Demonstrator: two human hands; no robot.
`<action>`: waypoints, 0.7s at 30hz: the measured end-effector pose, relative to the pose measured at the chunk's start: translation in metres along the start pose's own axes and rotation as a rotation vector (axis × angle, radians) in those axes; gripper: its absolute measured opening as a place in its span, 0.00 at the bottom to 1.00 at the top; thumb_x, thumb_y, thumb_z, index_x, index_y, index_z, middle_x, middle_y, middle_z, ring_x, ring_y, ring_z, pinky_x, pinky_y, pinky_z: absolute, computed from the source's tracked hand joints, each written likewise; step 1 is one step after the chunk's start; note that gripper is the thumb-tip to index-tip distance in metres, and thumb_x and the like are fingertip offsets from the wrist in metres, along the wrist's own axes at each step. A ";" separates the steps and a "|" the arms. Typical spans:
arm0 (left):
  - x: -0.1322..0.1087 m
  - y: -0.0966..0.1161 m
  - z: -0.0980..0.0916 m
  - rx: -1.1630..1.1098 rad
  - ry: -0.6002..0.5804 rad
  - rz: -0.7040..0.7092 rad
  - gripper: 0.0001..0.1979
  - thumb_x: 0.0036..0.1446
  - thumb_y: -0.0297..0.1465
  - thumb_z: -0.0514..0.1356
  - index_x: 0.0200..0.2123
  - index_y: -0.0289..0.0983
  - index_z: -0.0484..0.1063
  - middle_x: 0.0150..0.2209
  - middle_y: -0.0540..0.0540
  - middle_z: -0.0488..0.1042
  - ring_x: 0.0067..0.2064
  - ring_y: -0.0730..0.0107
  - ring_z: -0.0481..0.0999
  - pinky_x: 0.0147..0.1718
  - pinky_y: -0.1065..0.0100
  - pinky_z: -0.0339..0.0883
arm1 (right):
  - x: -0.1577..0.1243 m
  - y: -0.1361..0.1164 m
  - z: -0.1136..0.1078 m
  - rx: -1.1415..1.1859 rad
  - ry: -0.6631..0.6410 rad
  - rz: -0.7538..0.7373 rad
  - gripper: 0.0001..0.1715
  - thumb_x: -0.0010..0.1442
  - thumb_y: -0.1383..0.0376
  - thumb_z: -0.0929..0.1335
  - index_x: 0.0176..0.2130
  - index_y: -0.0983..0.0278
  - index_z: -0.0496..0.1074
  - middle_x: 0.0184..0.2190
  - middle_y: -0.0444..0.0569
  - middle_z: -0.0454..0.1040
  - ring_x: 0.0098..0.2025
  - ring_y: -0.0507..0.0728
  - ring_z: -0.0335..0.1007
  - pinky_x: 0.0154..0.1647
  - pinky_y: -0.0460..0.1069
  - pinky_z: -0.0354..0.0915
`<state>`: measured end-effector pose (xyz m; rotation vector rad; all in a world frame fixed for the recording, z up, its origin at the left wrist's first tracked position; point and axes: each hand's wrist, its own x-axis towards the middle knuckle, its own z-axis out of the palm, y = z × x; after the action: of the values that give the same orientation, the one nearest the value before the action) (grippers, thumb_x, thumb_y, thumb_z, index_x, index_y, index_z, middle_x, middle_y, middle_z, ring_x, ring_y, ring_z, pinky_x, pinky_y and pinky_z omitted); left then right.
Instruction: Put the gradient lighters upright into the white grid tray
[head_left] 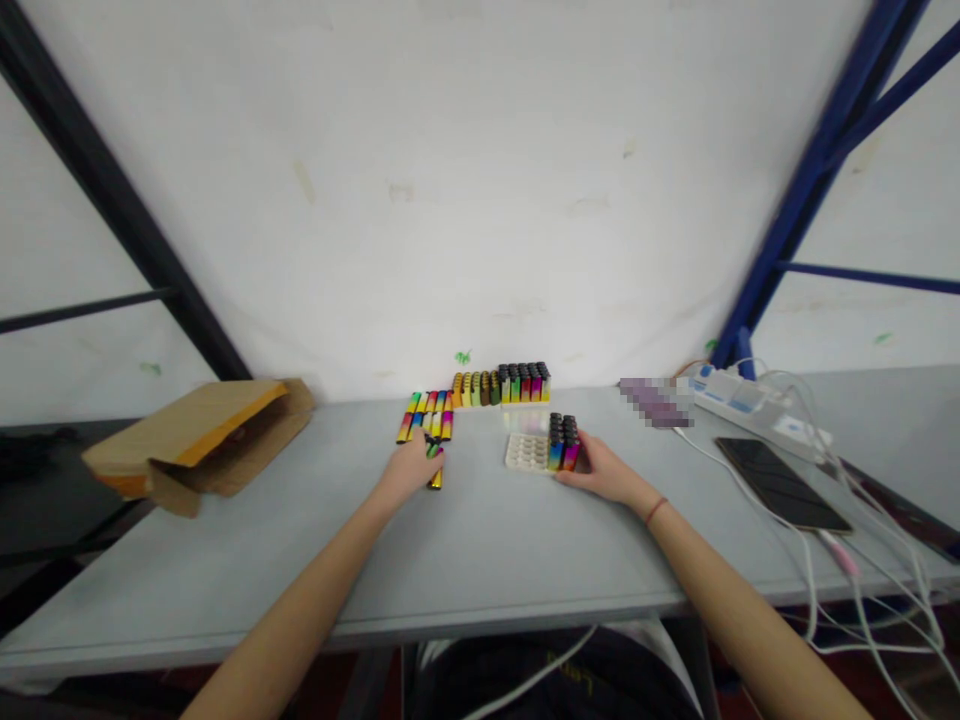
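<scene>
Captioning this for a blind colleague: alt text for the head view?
Two bare hands at a grey table: the left hand holds a gradient lighter beside lighter rows; the right hand touches a white tray of upright lighters.

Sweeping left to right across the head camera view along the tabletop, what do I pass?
Brown cardboard mailer → left hand → white moulded tray → right hand → black smartphone

**Three lighter groups (426,420) counted**

We count one left hand (409,472), one right hand (600,472), one white tray (527,452), one phone (780,483), one power strip (739,405) and one cardboard mailer (187,440) on the desk (480,560). Five black-capped lighters (523,382) stand far; the left group is too small to count.
</scene>
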<state>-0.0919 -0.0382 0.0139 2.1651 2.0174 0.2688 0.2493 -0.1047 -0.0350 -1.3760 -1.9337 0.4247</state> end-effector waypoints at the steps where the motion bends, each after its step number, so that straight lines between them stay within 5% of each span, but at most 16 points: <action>1: -0.001 0.001 0.001 0.024 0.006 0.008 0.22 0.59 0.39 0.54 0.53 0.32 0.62 0.46 0.34 0.77 0.48 0.52 0.78 0.43 0.62 0.67 | 0.000 0.000 0.000 0.000 -0.002 -0.001 0.41 0.51 0.53 0.74 0.58 0.68 0.62 0.50 0.59 0.73 0.48 0.65 0.70 0.53 0.61 0.66; 18: -0.015 -0.003 -0.010 0.261 0.106 -0.063 0.27 0.66 0.43 0.44 0.58 0.31 0.63 0.48 0.31 0.71 0.46 0.51 0.77 0.42 0.58 0.70 | 0.000 0.002 0.000 0.002 0.009 0.013 0.43 0.50 0.52 0.74 0.59 0.67 0.61 0.51 0.60 0.72 0.51 0.67 0.69 0.55 0.62 0.64; 21: -0.014 -0.017 -0.012 0.307 0.044 0.048 0.25 0.67 0.39 0.41 0.55 0.31 0.67 0.47 0.30 0.71 0.47 0.49 0.76 0.42 0.54 0.70 | 0.000 0.002 0.000 -0.002 0.001 0.015 0.43 0.50 0.52 0.73 0.59 0.67 0.61 0.51 0.60 0.72 0.51 0.67 0.69 0.55 0.62 0.64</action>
<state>-0.1117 -0.0512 0.0210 2.4057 2.1548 0.0109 0.2506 -0.1044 -0.0358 -1.3929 -1.9250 0.4292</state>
